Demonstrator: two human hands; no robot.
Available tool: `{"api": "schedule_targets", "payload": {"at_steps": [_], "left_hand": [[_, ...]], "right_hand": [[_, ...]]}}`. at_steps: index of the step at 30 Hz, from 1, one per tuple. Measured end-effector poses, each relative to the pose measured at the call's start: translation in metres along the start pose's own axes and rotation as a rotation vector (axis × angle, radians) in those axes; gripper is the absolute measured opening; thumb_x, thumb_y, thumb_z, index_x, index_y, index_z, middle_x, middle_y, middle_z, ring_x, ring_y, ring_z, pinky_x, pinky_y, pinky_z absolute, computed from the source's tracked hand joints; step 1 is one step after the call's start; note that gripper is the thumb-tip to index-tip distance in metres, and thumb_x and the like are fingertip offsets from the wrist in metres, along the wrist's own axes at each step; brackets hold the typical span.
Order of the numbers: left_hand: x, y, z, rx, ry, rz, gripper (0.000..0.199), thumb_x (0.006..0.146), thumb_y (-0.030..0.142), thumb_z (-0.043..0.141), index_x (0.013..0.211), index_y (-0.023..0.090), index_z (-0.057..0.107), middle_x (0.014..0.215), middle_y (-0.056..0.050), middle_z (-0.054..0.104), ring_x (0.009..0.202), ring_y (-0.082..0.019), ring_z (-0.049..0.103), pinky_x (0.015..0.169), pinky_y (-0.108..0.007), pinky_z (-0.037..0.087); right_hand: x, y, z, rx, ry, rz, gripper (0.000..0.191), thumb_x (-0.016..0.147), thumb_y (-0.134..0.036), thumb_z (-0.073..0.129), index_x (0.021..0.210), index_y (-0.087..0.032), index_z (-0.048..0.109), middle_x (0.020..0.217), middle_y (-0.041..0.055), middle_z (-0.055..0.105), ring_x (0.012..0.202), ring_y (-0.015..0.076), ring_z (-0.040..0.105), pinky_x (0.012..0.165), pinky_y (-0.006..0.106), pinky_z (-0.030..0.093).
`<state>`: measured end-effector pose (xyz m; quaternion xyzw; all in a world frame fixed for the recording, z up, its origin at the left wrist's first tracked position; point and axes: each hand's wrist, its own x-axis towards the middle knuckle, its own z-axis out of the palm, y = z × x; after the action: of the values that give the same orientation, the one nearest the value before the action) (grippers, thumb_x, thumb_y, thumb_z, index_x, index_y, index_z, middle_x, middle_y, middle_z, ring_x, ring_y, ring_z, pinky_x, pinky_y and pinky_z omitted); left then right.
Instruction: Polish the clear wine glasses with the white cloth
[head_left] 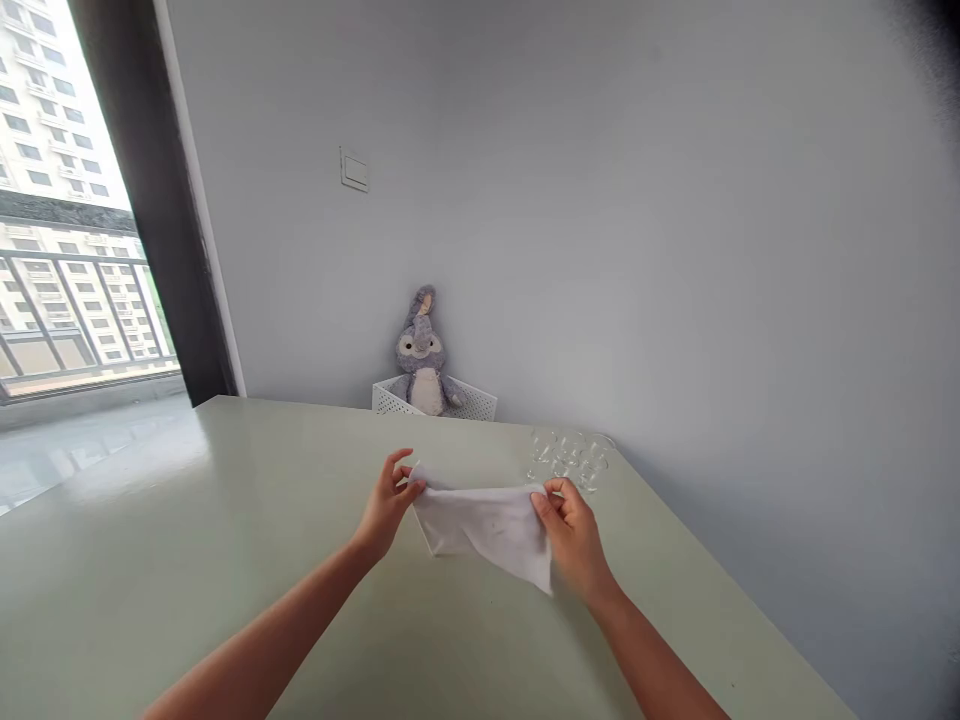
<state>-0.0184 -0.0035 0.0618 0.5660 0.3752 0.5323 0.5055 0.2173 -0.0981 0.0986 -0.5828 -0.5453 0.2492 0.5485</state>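
A thin white cloth (487, 525) is stretched between my two hands just above the table, its lower right corner hanging down. My left hand (390, 495) pinches its upper left corner between thumb and fingers. At the upper right corner, my right hand (574, 530) grips it with thumb and bent fingers. Below the cloth's left side a straight white edge shows, and I cannot tell what it belongs to. Several clear glass cups (570, 455) stand close together just beyond my right hand, partly hidden by it.
The pale green table (300, 500) reaches to the grey wall. Behind its far edge a white perforated basket (472, 402) holds a grey plush rabbit (426, 385). A light switch (355, 170) is on the wall, and a window with a railing is at the left.
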Motion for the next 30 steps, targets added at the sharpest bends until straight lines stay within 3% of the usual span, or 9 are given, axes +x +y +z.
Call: {"api": "schedule_targets", "payload": {"at_steps": [3,7,11,15,18,20,23,25,30], "left_hand": [[0.006,0.015,0.000,0.149,-0.012,0.014,0.062,0.072,0.035,0.058,0.128,0.033,0.031,0.084,0.003,0.046,0.058,-0.006,0.049,0.052,-0.018,0.036],[0.024,0.031,0.004,0.361,0.073,-0.040,0.058,0.069,0.033,0.061,0.123,0.032,0.040,0.089,0.001,0.047,0.055,-0.005,0.046,0.053,-0.019,0.037],[0.041,0.040,0.001,0.408,0.091,0.006,0.046,0.070,0.038,0.059,0.113,0.027,0.049,0.102,-0.003,0.047,0.062,-0.007,0.050,0.060,-0.023,0.041],[0.028,0.014,-0.013,0.595,-0.069,0.027,0.028,0.069,0.031,0.056,0.096,0.022,0.057,0.100,-0.002,0.049,0.060,-0.008,0.048,0.061,-0.024,0.041],[0.000,-0.016,-0.026,0.792,-0.245,-0.045,0.015,0.069,0.023,0.053,0.082,0.020,0.061,0.090,-0.001,0.053,0.065,-0.011,0.049,0.064,-0.024,0.041],[-0.018,-0.027,-0.034,0.858,-0.373,-0.071,0.012,0.069,0.023,0.054,0.078,0.021,0.061,0.090,-0.001,0.055,0.068,-0.012,0.049,0.064,-0.025,0.040],[-0.037,-0.026,-0.041,0.856,-0.587,-0.011,0.023,0.067,0.031,0.059,0.090,0.024,0.060,0.108,-0.002,0.052,0.080,-0.016,0.052,0.068,-0.026,0.043],[-0.042,-0.023,-0.044,0.855,-0.665,0.059,0.033,0.068,0.028,0.059,0.100,0.025,0.058,0.119,-0.004,0.046,0.092,-0.019,0.051,0.075,-0.028,0.043],[-0.038,-0.031,-0.046,0.939,-0.598,0.163,0.049,0.069,0.003,0.036,0.109,0.025,0.054,0.123,-0.005,0.042,0.091,-0.015,0.052,0.078,-0.027,0.043]], "right_hand": [[0.006,-0.010,-0.005,0.224,0.024,0.117,0.042,0.076,-0.049,0.053,0.108,-0.022,0.044,0.060,-0.0037,0.051,0.049,0.0130,0.047,0.045,0.022,0.037],[0.024,-0.011,-0.009,0.306,0.084,0.180,0.063,0.072,-0.045,0.059,0.127,-0.026,0.036,0.059,-0.0046,0.052,0.051,0.0143,0.051,0.048,0.025,0.043],[0.034,0.001,-0.012,0.185,0.125,0.046,0.050,0.075,-0.044,0.055,0.120,-0.022,0.050,0.061,-0.0028,0.054,0.054,0.0130,0.049,0.053,0.024,0.042],[0.007,0.037,-0.011,-0.115,-0.039,-0.025,0.033,0.078,-0.044,0.050,0.091,-0.018,0.066,0.074,0.0028,0.063,0.064,0.0159,0.054,0.061,0.026,0.043],[-0.030,0.068,-0.007,-0.265,-0.273,0.035,0.029,0.079,-0.039,0.048,0.089,-0.019,0.068,0.079,0.0042,0.065,0.069,0.0179,0.058,0.063,0.027,0.045],[-0.051,0.080,-0.006,-0.347,-0.339,0.045,0.027,0.078,-0.036,0.049,0.093,-0.021,0.067,0.080,0.0043,0.065,0.071,0.0184,0.059,0.065,0.028,0.046],[-0.066,0.084,-0.007,-0.449,-0.342,-0.010,0.029,0.077,-0.032,0.053,0.102,-0.022,0.064,0.091,0.0053,0.064,0.084,0.0202,0.059,0.075,0.031,0.047],[-0.068,0.081,-0.007,-0.522,-0.329,-0.069,0.029,0.075,-0.026,0.056,0.102,-0.022,0.063,0.096,0.0056,0.064,0.091,0.0218,0.057,0.081,0.034,0.045],[-0.070,0.081,-0.003,-0.663,-0.254,-0.249,0.019,0.074,-0.013,0.054,0.089,-0.019,0.063,0.084,0.0054,0.065,0.080,0.0221,0.058,0.071,0.035,0.049]]}}
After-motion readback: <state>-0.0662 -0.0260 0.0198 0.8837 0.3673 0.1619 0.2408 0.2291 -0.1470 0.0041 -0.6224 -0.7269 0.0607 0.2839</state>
